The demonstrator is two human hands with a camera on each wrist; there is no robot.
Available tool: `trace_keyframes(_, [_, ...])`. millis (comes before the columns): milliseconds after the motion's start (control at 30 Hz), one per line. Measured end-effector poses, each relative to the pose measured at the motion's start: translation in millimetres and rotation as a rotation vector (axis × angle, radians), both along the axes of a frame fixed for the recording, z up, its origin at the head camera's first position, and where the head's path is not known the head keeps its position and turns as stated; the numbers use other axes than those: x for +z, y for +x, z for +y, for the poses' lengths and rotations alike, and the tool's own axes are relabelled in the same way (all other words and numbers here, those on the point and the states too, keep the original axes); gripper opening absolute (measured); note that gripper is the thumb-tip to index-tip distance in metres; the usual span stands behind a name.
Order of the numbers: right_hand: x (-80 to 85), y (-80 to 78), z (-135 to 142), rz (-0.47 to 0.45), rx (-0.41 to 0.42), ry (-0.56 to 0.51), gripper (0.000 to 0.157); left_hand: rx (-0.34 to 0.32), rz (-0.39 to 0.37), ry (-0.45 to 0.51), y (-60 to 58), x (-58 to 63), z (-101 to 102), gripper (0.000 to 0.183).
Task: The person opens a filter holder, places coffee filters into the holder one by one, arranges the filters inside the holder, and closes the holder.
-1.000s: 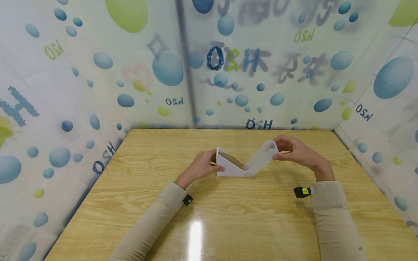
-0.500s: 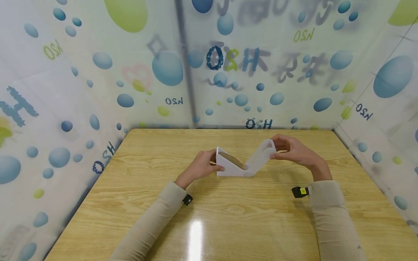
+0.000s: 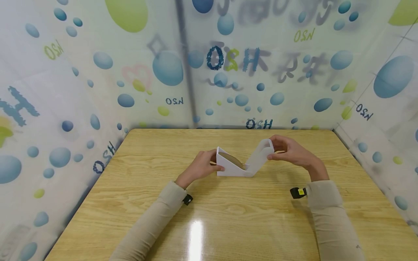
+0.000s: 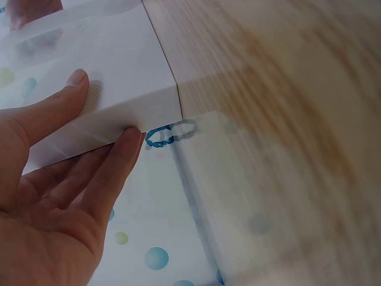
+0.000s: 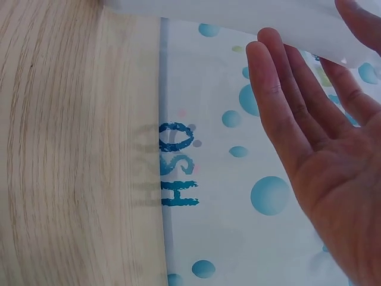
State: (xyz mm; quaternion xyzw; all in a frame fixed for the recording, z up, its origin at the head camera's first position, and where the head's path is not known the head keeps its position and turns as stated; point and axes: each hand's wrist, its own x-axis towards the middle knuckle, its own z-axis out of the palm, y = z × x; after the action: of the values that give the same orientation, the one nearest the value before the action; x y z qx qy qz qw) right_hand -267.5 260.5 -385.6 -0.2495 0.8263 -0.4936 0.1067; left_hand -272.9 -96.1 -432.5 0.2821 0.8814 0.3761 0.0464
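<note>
A white slant-topped box (image 3: 230, 169) rests on the table in the head view, its hinged translucent lid (image 3: 258, 159) tilted up to the right. Inside the box lies a flat brown piece (image 3: 232, 159), its kind unclear. My left hand (image 3: 200, 167) grips the box's left end, thumb on the near side; the left wrist view has the thumb on one face and fingertips against the end wall of the white box (image 4: 119, 71). My right hand (image 3: 295, 152) holds the lid's raised end between thumb and fingers. In the right wrist view, the fingers (image 5: 271, 77) reach the lid's edge.
The wooden table (image 3: 156, 145) runs back to a wall sheet (image 3: 209, 90) printed with blue and green dots and letters. Black wrist straps (image 3: 298, 193) sit at both sleeve cuffs. A bright light reflection lies on the table's near part.
My right hand has moved slightly left, swinging the lid a little more upright toward the box. The left hand and the box stay where they were.
</note>
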Motion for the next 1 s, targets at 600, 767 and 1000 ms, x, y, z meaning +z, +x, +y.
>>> trace_keyframes(600, [-5.8, -4.2, -7, 0.018, 0.028, -0.003, 0.04, -0.005, 0.021, -0.001, 1.1, 0.0, -1, 0.037])
trace_keyframes(767, [-5.2, -4.7, -10, 0.025, 0.034, 0.007, 0.04, -0.008, 0.025, 0.005, 0.9, 0.0, -1, 0.037])
trace_keyframes(1000, [-5.9, -4.7, -13, 0.031, 0.039, 0.012, 0.039, -0.007, 0.02, 0.001, 0.3, -0.9, -2, 0.037])
